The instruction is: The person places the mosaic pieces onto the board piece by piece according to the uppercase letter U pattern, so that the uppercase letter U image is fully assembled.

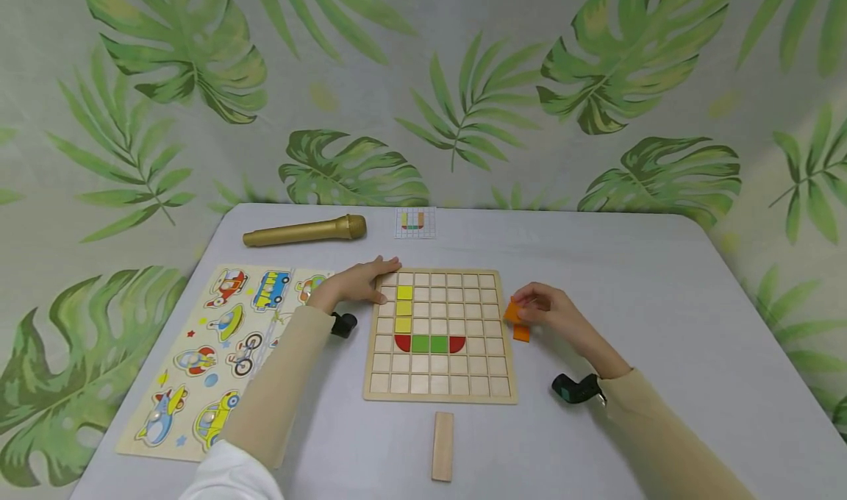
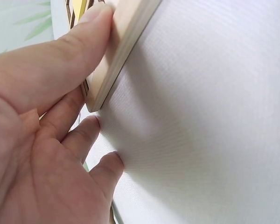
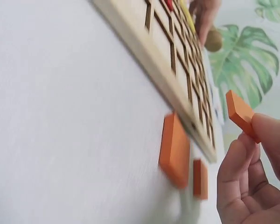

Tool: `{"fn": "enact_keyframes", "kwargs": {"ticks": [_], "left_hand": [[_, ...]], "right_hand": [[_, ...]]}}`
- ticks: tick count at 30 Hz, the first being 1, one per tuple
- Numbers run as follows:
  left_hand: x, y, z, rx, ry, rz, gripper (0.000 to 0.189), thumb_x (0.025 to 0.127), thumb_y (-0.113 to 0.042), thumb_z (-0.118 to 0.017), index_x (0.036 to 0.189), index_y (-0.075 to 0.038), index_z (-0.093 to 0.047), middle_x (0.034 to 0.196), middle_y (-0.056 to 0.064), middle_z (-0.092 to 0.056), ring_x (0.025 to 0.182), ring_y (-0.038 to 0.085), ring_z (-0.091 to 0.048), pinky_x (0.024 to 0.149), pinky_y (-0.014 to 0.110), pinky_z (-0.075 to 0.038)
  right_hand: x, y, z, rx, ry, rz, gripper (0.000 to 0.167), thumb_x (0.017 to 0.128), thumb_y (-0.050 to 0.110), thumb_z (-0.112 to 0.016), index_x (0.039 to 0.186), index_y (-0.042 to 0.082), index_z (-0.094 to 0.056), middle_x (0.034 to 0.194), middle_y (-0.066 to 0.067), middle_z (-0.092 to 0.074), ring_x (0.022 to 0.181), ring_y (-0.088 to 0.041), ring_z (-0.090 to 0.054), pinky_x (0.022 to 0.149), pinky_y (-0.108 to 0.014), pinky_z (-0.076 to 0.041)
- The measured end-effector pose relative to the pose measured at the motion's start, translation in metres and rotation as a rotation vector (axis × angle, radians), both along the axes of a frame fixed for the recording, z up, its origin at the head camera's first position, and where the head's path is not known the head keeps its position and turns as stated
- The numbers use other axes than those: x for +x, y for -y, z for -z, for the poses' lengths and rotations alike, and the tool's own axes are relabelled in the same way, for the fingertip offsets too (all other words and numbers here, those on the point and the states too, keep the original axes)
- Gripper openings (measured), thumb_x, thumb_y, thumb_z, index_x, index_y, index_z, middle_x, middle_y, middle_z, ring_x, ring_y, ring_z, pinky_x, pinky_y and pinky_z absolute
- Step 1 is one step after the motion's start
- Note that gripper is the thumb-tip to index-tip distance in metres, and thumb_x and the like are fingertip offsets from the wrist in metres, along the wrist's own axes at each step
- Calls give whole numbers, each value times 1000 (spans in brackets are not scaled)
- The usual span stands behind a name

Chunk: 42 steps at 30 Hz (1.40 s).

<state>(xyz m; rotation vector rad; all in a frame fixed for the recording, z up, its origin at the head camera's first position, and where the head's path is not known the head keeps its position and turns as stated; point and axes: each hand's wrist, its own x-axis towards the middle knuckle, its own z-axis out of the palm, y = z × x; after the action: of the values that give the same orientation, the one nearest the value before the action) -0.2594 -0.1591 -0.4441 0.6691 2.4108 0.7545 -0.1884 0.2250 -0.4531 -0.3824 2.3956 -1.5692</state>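
Note:
A wooden grid board (image 1: pixel 440 365) lies flat mid-table, with three yellow tiles (image 1: pixel 404 309) in one column, two green tiles (image 1: pixel 430 344) below and to their right, and a red rounded piece (image 1: pixel 457 345) at each end of the green row. My left hand (image 1: pixel 352 284) rests at the board's far left corner, thumb pressing the rim, fingers extended beyond it. Just off the right edge, my right hand (image 1: pixel 556 315) pinches an orange tile (image 3: pixel 241 115) between thumb and index finger. Two more orange tiles (image 3: pixel 176 152) lie on the table below it.
A small printed pattern card (image 1: pixel 415 223) lies behind the board, near a gold microphone (image 1: pixel 301 231). At left is a vehicle puzzle board (image 1: pixel 179 401), partly under my left arm. A plain wooden strip (image 1: pixel 442 447) lies in front of the grid board.

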Motion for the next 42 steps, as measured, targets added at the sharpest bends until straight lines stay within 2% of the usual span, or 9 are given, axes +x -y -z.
{"fn": "enact_keyframes", "kwargs": {"ticks": [7, 14, 18, 27, 34, 42], "left_hand": [[2, -1, -2, 9, 0, -1, 75, 89, -9, -66, 152, -7, -25, 158, 7, -15, 144, 32, -2, 113, 54, -7], [4, -1, -5, 17, 6, -10, 75, 89, -8, -66, 152, -8, -26, 158, 6, -15, 144, 31, -2, 113, 54, -8], [4, -2, -5, 16, 8, -10, 75, 89, -8, -66, 152, -8, -26, 158, 5, -15, 144, 30, -2, 113, 52, -9], [2, 0, -3, 15, 1, -7, 74, 89, -8, -66, 152, -8, -26, 158, 5, -15, 144, 30, -2, 113, 52, -8], [2, 0, -2, 26, 4, -8, 74, 89, -8, -66, 151, -7, -27, 158, 6, -16, 144, 31, -3, 113, 52, -9], [3, 0, -4, 28, 0, -8, 74, 89, -7, -66, 151, -7, -26, 158, 7, -16, 144, 31, -3, 113, 53, -7]], "right_hand": [[-3, 36, -5, 5, 7, -92, 18, 90, 4, -64, 106, -5, -62, 101, -14, -62, 87, -24, -55, 75, -24, -48], [-7, 65, -2, 43, -59, -184, 13, 87, -3, -63, 100, -2, -65, 95, -11, -62, 83, -23, -54, 75, -30, -46], [-10, 76, 1, 86, -86, -215, 15, 85, -6, -63, 97, 2, -66, 91, -7, -62, 81, -21, -54, 74, -29, -46], [-10, 86, 2, 130, -188, -283, 18, 81, -11, -61, 93, 1, -67, 86, -9, -63, 76, -20, -55, 68, -28, -47], [-8, 88, 2, 193, -197, -297, 18, 82, -8, -60, 93, 4, -67, 85, -5, -62, 76, -16, -54, 68, -27, -47], [-6, 90, 2, 238, -250, -300, 15, 84, -7, -65, 93, 4, -67, 87, -4, -60, 77, -15, -53, 68, -27, -47]]}}
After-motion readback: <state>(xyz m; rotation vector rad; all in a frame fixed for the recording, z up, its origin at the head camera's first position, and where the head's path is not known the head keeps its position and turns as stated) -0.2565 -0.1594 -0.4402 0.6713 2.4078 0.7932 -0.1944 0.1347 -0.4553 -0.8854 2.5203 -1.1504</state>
